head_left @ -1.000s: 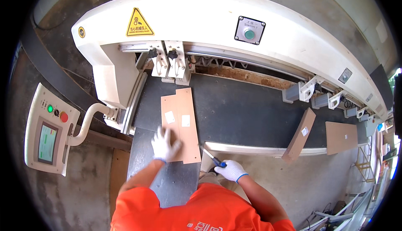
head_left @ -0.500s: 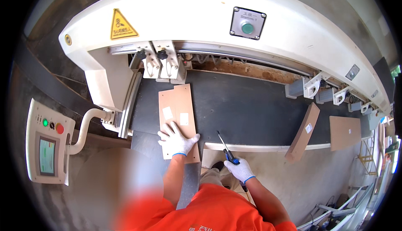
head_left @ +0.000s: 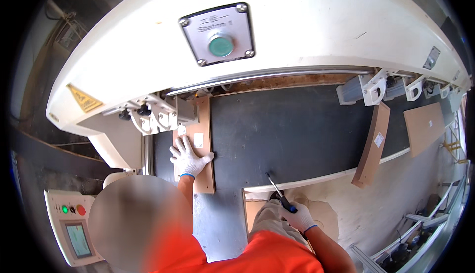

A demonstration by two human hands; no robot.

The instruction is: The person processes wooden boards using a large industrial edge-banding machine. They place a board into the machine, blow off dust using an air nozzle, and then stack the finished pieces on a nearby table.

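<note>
My left hand (head_left: 190,158), in a white knit glove with a blue cuff, lies flat with fingers spread on two narrow wood-coloured boards. The right-hand board (head_left: 205,171) has a white label and small holes. Its far end reaches under the clamp units (head_left: 161,117) of the white machine. Most of the left board is hidden by my hand and the machine. My right hand (head_left: 299,217), gloved likewise, is closed around an air blow gun (head_left: 286,204), black and blue with a thin metal nozzle. The nozzle points up and left, over the near edge of the dark worktable (head_left: 277,129).
The white machine beam (head_left: 316,30) spans overhead with a green push button (head_left: 220,45). A curved board (head_left: 372,144) and a wider board (head_left: 426,127) overhang the table edge at right. The control panel (head_left: 74,228) stands at left. Metal rails (head_left: 420,226) lie lower right.
The two boards under my left hand have slid farther in beneath the clamp units. My view has shifted right and nearer the beam. The blow gun stays in my right hand.
</note>
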